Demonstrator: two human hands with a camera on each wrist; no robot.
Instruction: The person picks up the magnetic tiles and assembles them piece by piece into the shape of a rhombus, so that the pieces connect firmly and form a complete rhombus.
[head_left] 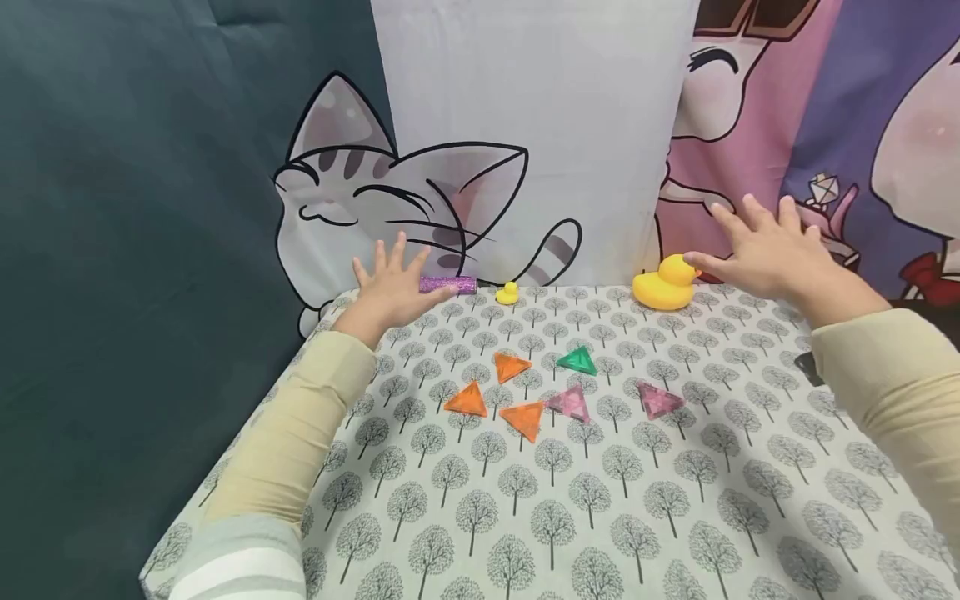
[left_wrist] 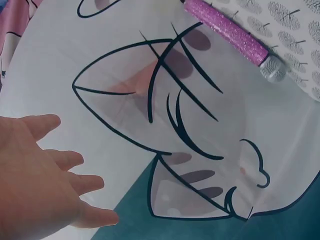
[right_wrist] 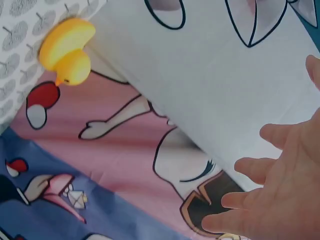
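Both hands are raised above the table with fingers spread, holding nothing. My left hand (head_left: 390, 287) is near the glittery purple tube (head_left: 450, 285), also visible in the left wrist view. The right hand (head_left: 772, 250) is up beside the large yellow duck (head_left: 663, 285), which lies at the top left of the right wrist view. Between the arms, on the cloth, lie several triangles: orange ones (head_left: 467, 400), a green one (head_left: 578, 361) and two pink ones, one (head_left: 572, 403) close to an orange triangle (head_left: 524, 419) and one (head_left: 660, 401) farther right.
A small yellow duck (head_left: 507, 293) sits at the table's back edge. Tree-patterned cloth (head_left: 555, 500) covers the table. A dark object (head_left: 809, 367) lies partly behind the right sleeve. Behind the table hangs a curtain (head_left: 540, 100) with cartoon drawings.
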